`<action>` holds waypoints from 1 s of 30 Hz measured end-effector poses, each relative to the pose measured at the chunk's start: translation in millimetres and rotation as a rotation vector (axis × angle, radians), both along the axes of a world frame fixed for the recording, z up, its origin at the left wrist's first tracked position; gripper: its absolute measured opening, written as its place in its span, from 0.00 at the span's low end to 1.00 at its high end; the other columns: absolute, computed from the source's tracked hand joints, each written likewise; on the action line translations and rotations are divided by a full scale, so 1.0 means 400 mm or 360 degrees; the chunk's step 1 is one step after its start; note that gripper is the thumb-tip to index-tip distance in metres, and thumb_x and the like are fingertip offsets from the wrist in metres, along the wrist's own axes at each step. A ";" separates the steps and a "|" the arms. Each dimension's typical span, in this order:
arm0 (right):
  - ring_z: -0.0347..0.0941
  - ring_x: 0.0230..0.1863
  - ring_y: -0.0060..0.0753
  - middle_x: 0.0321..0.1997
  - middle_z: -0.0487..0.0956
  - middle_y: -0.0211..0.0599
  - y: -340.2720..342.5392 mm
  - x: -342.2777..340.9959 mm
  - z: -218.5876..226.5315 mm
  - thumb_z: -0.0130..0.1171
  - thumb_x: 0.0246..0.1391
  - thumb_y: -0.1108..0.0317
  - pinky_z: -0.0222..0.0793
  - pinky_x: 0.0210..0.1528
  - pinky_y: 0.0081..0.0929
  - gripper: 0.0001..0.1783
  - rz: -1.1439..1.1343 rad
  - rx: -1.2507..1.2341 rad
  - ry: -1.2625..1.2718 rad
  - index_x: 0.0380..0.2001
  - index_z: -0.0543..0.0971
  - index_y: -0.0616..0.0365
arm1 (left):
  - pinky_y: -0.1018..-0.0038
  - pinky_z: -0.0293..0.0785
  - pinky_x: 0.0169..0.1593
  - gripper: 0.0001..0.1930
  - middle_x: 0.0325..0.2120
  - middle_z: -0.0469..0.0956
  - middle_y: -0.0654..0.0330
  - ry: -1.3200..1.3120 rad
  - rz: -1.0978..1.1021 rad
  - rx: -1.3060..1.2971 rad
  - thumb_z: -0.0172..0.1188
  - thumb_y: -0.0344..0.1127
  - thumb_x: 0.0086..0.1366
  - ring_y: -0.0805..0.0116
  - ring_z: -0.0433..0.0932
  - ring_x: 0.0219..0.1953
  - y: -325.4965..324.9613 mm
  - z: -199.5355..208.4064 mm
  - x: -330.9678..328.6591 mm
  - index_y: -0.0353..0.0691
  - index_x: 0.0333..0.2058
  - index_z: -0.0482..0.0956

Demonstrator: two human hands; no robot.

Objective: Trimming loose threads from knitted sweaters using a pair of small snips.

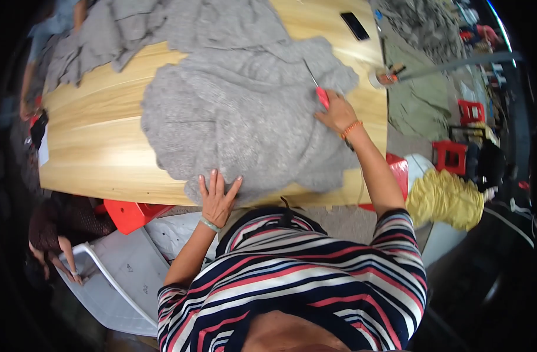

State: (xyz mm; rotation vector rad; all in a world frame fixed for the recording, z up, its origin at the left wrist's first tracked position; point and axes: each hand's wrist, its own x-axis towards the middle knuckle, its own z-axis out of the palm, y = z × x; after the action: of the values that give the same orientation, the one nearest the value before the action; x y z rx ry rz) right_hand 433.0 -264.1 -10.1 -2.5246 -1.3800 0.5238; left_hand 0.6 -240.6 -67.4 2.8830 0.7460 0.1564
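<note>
A grey knitted garment (239, 126) lies spread and loosely rumpled on the wooden table in front of me. Near its front edge, my left hand (218, 202) rests on the fabric with its fingers spread. At the garment's right side, my right hand (337, 114) is closed round a tool with a red handle (322, 97) and a thin metal shaft. The shaft points away from me and a little left, over the knit. Its exact kind is too small to make out.
More grey knits (221, 23) lie at the back of the table (92, 146). A black phone (354, 26) and a small container (376, 78) with tools are on the right. Left: a person's arm (31, 82), a red stool (130, 214) and another person by a grey bin (119, 270).
</note>
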 end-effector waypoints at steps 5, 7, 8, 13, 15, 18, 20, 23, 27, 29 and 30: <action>0.75 0.49 0.63 0.45 0.79 0.61 -0.067 0.025 -0.103 0.64 0.45 0.64 0.71 0.53 0.48 0.34 -0.0092 -0.0217 0.0185 0.57 0.68 0.57 | 0.51 0.66 0.56 0.19 0.60 0.63 0.40 -0.0462 0.0372 0.0068 0.65 0.28 0.49 0.38 0.66 0.58 0.096 -0.060 0.011 0.49 0.43 0.82; 0.75 0.48 0.63 0.44 0.80 0.61 -0.096 0.025 -0.092 0.62 0.44 0.66 0.71 0.52 0.49 0.33 -0.0028 -0.0095 0.0219 0.56 0.69 0.58 | 0.54 0.68 0.54 0.21 0.57 0.67 0.41 -0.0495 0.0403 -0.0016 0.61 0.25 0.48 0.40 0.68 0.56 0.135 0.014 0.011 0.48 0.43 0.82; 0.76 0.48 0.62 0.43 0.80 0.60 -0.111 0.028 -0.074 0.62 0.43 0.68 0.72 0.52 0.47 0.32 0.0010 0.0019 0.0298 0.55 0.70 0.58 | 0.58 0.71 0.52 0.23 0.55 0.70 0.41 -0.0518 0.0399 -0.0147 0.57 0.22 0.47 0.43 0.70 0.53 0.155 0.054 0.010 0.47 0.44 0.82; 0.76 0.46 0.40 0.41 0.79 0.48 -0.157 0.050 0.115 0.62 0.44 0.73 0.70 0.52 0.31 0.26 0.0054 0.0458 0.0721 0.51 0.73 0.59 | 0.59 0.73 0.50 0.28 0.45 0.76 0.42 -0.0992 0.0210 0.0425 0.52 0.18 0.44 0.45 0.74 0.46 0.379 0.380 0.044 0.46 0.45 0.85; 0.73 0.47 0.29 0.42 0.78 0.41 -0.178 0.034 0.195 0.62 0.46 0.76 0.67 0.53 0.25 0.25 -0.0034 0.0577 0.0909 0.51 0.73 0.59 | 0.59 0.70 0.54 0.33 0.49 0.74 0.43 -0.0976 0.0121 0.0600 0.54 0.19 0.44 0.45 0.73 0.49 0.482 0.459 0.058 0.48 0.52 0.81; 0.77 0.41 0.36 0.39 0.80 0.47 -0.176 -0.017 0.241 0.62 0.49 0.71 0.71 0.48 0.30 0.24 0.0130 0.0852 0.0745 0.51 0.74 0.60 | 0.59 0.65 0.59 0.35 0.53 0.71 0.45 -0.0689 0.0160 0.0920 0.55 0.19 0.45 0.45 0.70 0.53 0.568 0.462 0.074 0.48 0.56 0.77; 0.79 0.42 0.41 0.40 0.80 0.50 -0.176 -0.053 0.218 0.62 0.51 0.71 0.71 0.48 0.32 0.23 0.0173 0.0414 0.0559 0.52 0.74 0.60 | 0.57 0.60 0.63 0.36 0.57 0.67 0.45 -0.0585 0.0597 0.0654 0.55 0.20 0.47 0.44 0.66 0.58 0.600 0.338 0.055 0.49 0.60 0.73; 0.78 0.44 0.54 0.42 0.80 0.56 -0.214 -0.086 0.139 0.64 0.53 0.67 0.72 0.47 0.37 0.23 0.0089 0.0367 0.0570 0.52 0.75 0.61 | 0.66 0.77 0.50 0.25 0.49 0.76 0.52 -0.1290 0.0724 -0.0775 0.60 0.27 0.63 0.58 0.77 0.50 0.553 0.150 0.034 0.40 0.59 0.71; 0.80 0.43 0.43 0.40 0.81 0.51 -0.211 -0.143 0.179 0.63 0.57 0.66 0.73 0.47 0.30 0.24 0.0171 0.0311 0.0416 0.55 0.74 0.64 | 0.71 0.82 0.41 0.26 0.43 0.78 0.56 -0.1674 0.1279 -0.2087 0.63 0.32 0.65 0.66 0.81 0.43 0.398 0.163 0.075 0.36 0.60 0.68; 0.81 0.42 0.43 0.39 0.81 0.52 -0.185 -0.161 0.208 0.63 0.57 0.66 0.73 0.47 0.31 0.24 0.0317 0.0430 0.0357 0.54 0.74 0.65 | 0.71 0.82 0.40 0.28 0.40 0.78 0.57 -0.1842 0.1454 -0.2189 0.65 0.33 0.64 0.67 0.82 0.39 0.362 0.179 0.119 0.36 0.60 0.67; 0.81 0.41 0.44 0.38 0.82 0.52 -0.178 -0.171 0.223 0.63 0.58 0.66 0.73 0.46 0.32 0.24 0.0410 0.0421 0.0395 0.54 0.74 0.66 | 0.71 0.82 0.40 0.29 0.38 0.78 0.58 -0.1917 0.1476 -0.2162 0.66 0.33 0.63 0.67 0.82 0.37 0.357 0.197 0.153 0.36 0.60 0.66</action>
State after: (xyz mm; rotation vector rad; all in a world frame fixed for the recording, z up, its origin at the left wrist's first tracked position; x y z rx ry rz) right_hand 364.8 -335.4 79.2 -2.0140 -1.5689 0.6291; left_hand 61.8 -97.7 11.2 0.7520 1.1020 0.8972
